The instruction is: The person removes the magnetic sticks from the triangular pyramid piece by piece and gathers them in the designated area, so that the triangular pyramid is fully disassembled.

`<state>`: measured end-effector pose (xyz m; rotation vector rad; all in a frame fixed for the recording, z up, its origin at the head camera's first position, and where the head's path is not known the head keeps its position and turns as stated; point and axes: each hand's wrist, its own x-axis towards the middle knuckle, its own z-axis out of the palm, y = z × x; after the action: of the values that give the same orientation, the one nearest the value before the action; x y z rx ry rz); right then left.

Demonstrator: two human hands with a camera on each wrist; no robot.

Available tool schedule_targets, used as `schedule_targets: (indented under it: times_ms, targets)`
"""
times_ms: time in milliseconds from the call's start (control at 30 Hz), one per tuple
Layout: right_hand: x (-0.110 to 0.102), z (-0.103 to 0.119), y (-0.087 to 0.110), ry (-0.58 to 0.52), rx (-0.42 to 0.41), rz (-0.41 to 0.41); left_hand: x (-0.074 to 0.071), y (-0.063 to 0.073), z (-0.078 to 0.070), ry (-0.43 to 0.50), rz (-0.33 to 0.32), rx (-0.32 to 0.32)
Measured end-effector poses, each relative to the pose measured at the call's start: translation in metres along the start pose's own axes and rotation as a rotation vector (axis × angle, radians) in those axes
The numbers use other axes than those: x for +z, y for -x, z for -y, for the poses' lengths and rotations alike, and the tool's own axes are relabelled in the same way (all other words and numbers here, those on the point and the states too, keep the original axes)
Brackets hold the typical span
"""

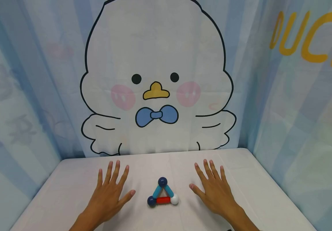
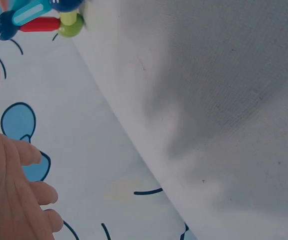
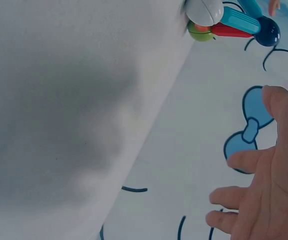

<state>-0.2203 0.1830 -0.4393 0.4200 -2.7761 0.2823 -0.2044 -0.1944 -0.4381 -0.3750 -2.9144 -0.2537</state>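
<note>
A magnetic ball-and-rod toy frame stands on the table between my hands. From above it is a triangle of two dark blue balls, a white ball, two light blue rods and a red rod. The left wrist view adds a green ball under a dark blue one, joined by a short yellow-green rod. To the left of the frame, my left hand is spread palm down over the table, holding nothing. On the other side my right hand is spread the same way, its thumb towards the white ball.
The table has a white cover and rounded back corners. Behind it hangs a curtain with a cartoon duck, and pale blue curtains flank both sides. A small dark object shows at the right wrist.
</note>
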Motion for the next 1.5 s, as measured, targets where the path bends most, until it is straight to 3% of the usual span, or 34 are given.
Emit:
schedule_targets:
  times_ms: [500,733,867,1033,1233,1500]
  targets:
    - [0.004,0.008,-0.007,-0.030,0.019,0.003,0.000,-0.003,-0.006,-0.016,-0.007,0.014]
    - [0.011,0.016,-0.010,-0.169,0.029,-0.139,-0.001,-0.009,-0.013,-0.017,-0.026,0.045]
    - [0.013,0.025,-0.011,-0.240,0.005,-0.226,0.000,-0.012,-0.017,-0.030,-0.078,0.068]
    - [0.016,0.034,-0.012,-0.311,-0.005,-0.274,0.002,-0.015,-0.025,0.010,-0.149,0.105]
    - [0.021,0.041,-0.012,-0.378,0.002,-0.261,0.003,-0.019,-0.037,0.082,-0.189,0.101]
    - [0.026,0.050,-0.013,-0.454,0.040,-0.196,0.007,-0.023,-0.049,0.189,-0.185,0.086]
